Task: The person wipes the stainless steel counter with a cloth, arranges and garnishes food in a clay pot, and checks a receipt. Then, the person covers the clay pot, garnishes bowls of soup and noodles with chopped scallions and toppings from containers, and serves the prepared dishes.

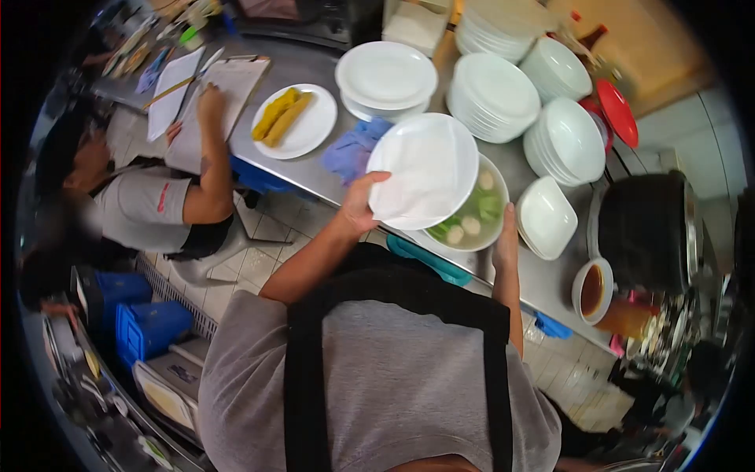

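My left hand (360, 206) grips the left edge of a white plate (464, 185) with a white paper sheet (417, 175) lying on it. Partly under that plate is a white bowl (499, 224) of clear soup with green leaves and pale balls. My right hand (507, 236) lies along the bowl's right side, its fingers stretched out and pointing up. A crumpled blue-purple cloth (351, 151) sits just left of the held plate. Farther left, a white plate (317, 130) carries two long yellow-brown food pieces (285, 118).
Stacked plates (385, 75), bowls (568, 141) and square dishes (548, 216) line the metal counter (303, 175). At the right are a sauce bowl (591, 291) and a black cooker (645, 232). A seated person (149, 204) writes at the left, near blue bins (153, 326).
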Motion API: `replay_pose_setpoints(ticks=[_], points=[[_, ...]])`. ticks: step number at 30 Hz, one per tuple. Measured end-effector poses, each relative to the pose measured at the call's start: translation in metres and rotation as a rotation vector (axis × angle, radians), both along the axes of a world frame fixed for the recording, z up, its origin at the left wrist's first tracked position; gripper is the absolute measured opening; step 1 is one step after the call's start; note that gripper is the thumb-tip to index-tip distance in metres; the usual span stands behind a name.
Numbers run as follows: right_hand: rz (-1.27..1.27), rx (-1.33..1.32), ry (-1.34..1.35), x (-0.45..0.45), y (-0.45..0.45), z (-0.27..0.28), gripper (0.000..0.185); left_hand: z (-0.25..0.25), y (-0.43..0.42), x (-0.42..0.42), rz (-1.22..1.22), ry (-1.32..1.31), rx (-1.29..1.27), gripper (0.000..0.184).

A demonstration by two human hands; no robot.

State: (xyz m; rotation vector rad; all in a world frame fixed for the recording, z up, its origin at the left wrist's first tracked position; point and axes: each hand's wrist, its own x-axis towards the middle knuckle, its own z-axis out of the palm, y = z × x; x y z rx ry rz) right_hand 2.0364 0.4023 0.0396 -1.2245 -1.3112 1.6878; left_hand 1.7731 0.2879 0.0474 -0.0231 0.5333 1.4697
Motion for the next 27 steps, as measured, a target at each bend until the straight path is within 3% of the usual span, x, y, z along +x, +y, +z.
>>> replay_pose_setpoints(ticks=[12, 19, 27], points=[[0.092, -0.033, 0.003, -0.019, -0.011, 0.014, 0.062, -0.001, -0.059, 0.01, 0.209, -0.093, 0.038, 0.058], [0.256, -0.017, -0.1, -0.044, -0.027, 0.011, 0.075, 0.014, -0.127, 0.015, 0.4, -0.02, 0.011, 0.056], [0.563, -0.029, -0.025, -0.109, -0.099, 0.027, 0.072, 0.024, -0.238, 0.016, 0.681, 0.032, -0.016, 0.057]])
